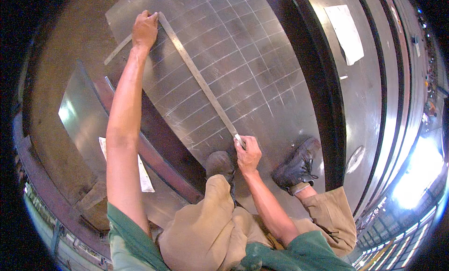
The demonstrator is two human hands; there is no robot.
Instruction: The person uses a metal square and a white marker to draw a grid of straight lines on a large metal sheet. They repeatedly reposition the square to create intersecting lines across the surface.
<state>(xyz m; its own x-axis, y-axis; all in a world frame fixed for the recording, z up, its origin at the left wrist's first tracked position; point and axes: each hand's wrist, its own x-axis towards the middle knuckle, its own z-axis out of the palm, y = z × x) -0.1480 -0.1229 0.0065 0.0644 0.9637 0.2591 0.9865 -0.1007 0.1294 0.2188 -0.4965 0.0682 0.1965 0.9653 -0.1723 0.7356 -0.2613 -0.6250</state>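
Note:
A long, flat steel square (196, 74) lies on a grey metal plate (285, 84) ruled with a grid of pale lines. Its long leg slants from the far left towards my right hand; its short leg passes beneath my left hand. With fingers closed, my left hand (145, 30) grips the square at its corner. My right hand (248, 155) is closed at the near end of the long leg. A small white stick of chalk (239, 139) shows between its fingers, right beside the square's end.
My shoes (299, 163) stand on the plate near me. Dark raised beams (322, 84) flank it. A white paper sheet (346, 34) and a short white stick (343, 77) lie on the plate to the right. More white paper (145, 175) lies left.

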